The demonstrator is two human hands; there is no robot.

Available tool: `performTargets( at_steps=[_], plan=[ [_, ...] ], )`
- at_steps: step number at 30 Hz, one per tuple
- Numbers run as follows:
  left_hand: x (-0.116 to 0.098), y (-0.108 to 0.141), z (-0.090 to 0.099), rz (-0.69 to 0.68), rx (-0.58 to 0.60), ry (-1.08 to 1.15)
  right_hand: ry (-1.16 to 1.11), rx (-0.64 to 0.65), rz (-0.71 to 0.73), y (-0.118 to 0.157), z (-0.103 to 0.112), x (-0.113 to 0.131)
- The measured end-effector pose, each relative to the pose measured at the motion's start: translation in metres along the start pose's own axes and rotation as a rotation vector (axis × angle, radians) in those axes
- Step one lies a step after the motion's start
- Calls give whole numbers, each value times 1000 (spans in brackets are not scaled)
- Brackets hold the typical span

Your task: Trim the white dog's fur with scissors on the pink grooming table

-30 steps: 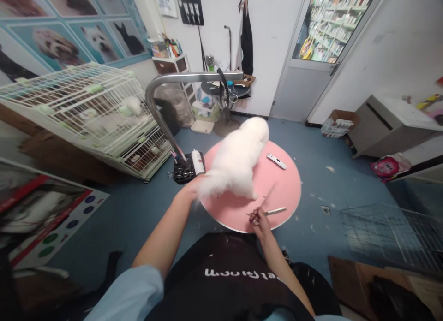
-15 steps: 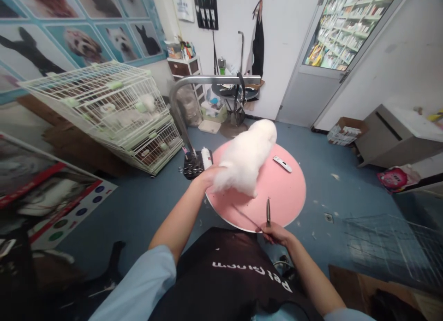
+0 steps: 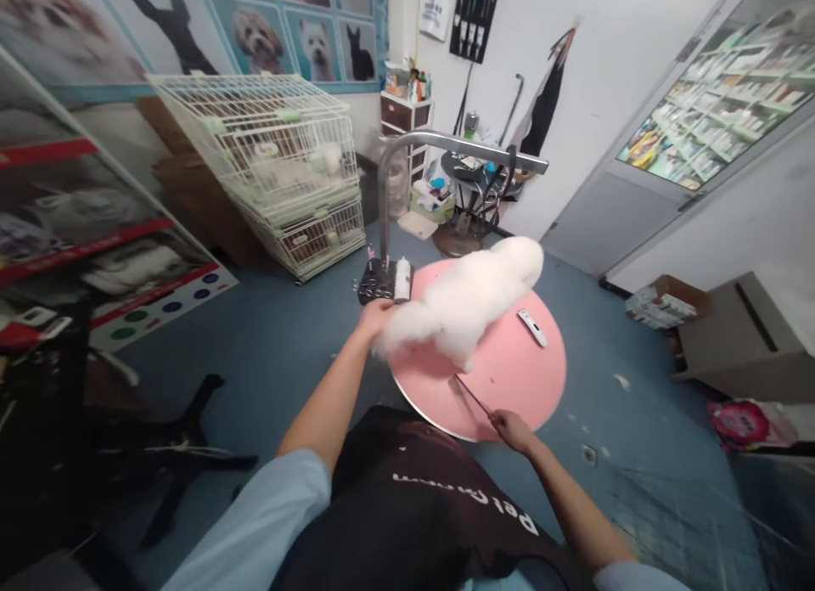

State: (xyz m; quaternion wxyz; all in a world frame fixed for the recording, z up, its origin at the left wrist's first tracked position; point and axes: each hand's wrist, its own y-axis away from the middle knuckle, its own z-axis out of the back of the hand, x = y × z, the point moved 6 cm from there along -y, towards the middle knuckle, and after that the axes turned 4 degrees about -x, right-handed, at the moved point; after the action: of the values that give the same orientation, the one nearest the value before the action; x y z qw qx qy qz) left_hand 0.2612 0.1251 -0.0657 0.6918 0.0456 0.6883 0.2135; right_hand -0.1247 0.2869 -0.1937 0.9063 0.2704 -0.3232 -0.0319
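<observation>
A fluffy white dog stands on the round pink table, its rear toward me and its head toward the far right. My left hand is at the tail end, against the white fur, its fingers partly hidden there. Closed around the handle of a thin, dark tool, my right hand is at the table's near edge. The tool's far end points up and left, close to the dog's hind feet. A white clipper lies on the table right of the dog.
A metal arm with a black strap arches over the table's far left. A black holder with scissors and a white bottle sit at its base. White cages stand left, a grey door far right.
The view has turned, so the scene sits differently. The tool in my right hand now lies low, pointing left toward the dog; the upright metallic piece seen before no longer shows. My left hand stays by the tail.
</observation>
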Motion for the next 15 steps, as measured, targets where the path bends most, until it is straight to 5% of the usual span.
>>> performTargets(
  at_steps=[3, 5, 7, 10, 12, 15],
  plan=[
    [-1, 21, 27, -225, -367, -38, 442, -86, 54, -6, 10, -11],
    [1, 35, 8, -359, -334, -16, 570, -101, 73, -7, 16, -11],
    [12, 43, -28, -378, -159, 90, 564, -131, 71, -6, 29, -3],
    [41, 45, -69, -250, -69, 187, 395, -158, 30, 1, 62, 15],
    [55, 42, -78, -197, -88, 202, 193, -181, 108, 12, 80, 32],
    [58, 40, -74, -140, -107, 77, -486, -314, 146, 37, 88, 42]
  ],
)
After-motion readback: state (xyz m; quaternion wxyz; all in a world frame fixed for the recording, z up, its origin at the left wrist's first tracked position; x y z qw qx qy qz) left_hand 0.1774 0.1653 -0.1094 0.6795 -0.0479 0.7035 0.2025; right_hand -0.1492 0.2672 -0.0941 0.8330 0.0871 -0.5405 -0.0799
